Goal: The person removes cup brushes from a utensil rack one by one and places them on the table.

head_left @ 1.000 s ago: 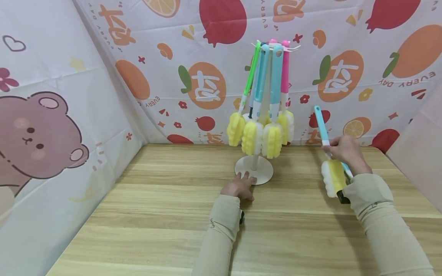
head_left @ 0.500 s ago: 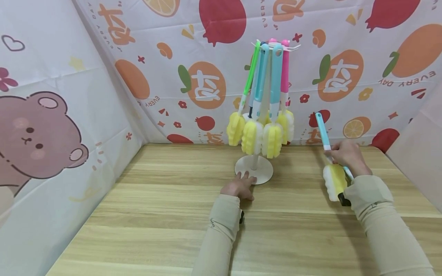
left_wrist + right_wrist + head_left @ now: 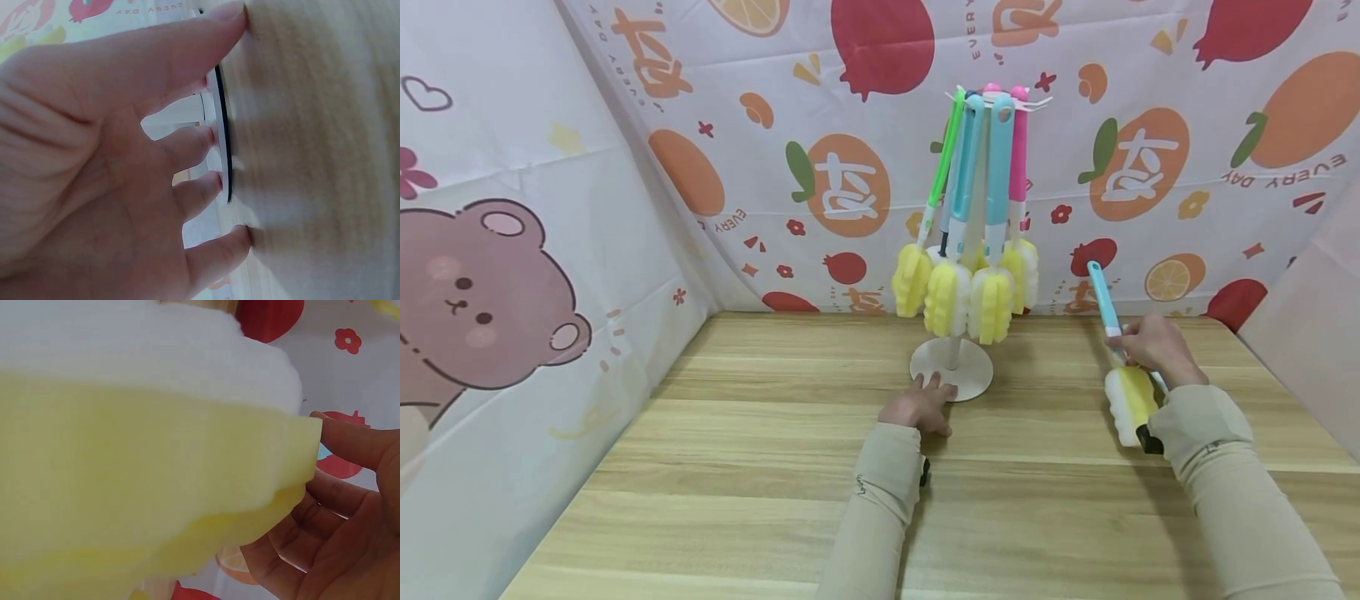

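Observation:
In the head view my right hand [image 3: 1161, 346] pinches a sponge bottle brush [image 3: 1101, 296] near the neck, at the white part below its blue handle. The yellow and white sponge head [image 3: 144, 469] hangs down and fills most of the right wrist view, hiding the grip there. My left hand [image 3: 917, 406] lies with spread fingers at the front of the white stand's round base [image 3: 966, 375]. In the left wrist view, some of its fingertips [image 3: 203, 139] press on the base's rim, while the thumb and little finger reach the table.
On the stand's top hooks hang several sponge brushes [image 3: 997, 183] with green, blue and pink handles. A thin pale piece [image 3: 1160, 382] shows beside my right wrist, mostly hidden. Behind the wooden table [image 3: 760, 467] hangs a fruit-print cloth [image 3: 722, 242].
My right hand has lowered the brush slightly, so its handle tip and sponge head sit lower and a little to the right. The left hand and stand stay put.

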`<state>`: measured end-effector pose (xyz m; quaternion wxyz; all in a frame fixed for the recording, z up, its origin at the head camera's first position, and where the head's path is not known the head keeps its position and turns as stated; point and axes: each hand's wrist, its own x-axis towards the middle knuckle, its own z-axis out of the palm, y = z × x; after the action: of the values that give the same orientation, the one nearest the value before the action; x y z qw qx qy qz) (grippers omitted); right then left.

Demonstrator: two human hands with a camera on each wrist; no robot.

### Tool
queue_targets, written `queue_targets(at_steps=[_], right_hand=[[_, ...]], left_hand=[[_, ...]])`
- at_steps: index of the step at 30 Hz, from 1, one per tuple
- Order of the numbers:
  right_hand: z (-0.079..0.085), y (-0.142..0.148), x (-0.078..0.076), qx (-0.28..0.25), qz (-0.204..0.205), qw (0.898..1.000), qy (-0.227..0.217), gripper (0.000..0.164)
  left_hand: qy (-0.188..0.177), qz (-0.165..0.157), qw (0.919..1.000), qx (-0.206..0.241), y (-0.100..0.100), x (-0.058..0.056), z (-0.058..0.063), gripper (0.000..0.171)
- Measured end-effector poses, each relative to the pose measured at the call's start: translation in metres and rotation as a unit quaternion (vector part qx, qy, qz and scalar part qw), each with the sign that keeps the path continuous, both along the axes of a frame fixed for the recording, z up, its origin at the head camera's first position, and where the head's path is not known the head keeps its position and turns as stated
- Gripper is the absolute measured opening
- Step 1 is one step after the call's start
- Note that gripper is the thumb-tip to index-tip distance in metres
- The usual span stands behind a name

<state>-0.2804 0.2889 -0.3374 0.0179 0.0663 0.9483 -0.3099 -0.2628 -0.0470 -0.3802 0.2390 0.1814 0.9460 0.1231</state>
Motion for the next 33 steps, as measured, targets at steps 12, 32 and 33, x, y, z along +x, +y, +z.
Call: queue_targets(at_steps=[12,32,33], right_hand=[[-0.007,0.004,0.000,0.004,0.005,0.999,-0.032,0.027],[-0.016,0.010,0.001,0.030,0.015,0.995,-0.099,0.025],[-0.018,0.010,0.001,0.030,0.014,0.994,-0.102,0.025]], left_hand=[[0.000,0.003,1.0000,0.005,0.000,0.000,0.000,0.065],[-0.004,0.003,1.0000,0.002,0.000,0.000,0.000,0.066],[-0.003,0.002,1.0000,0.002,0.000,-0.001,0.000,0.065]])
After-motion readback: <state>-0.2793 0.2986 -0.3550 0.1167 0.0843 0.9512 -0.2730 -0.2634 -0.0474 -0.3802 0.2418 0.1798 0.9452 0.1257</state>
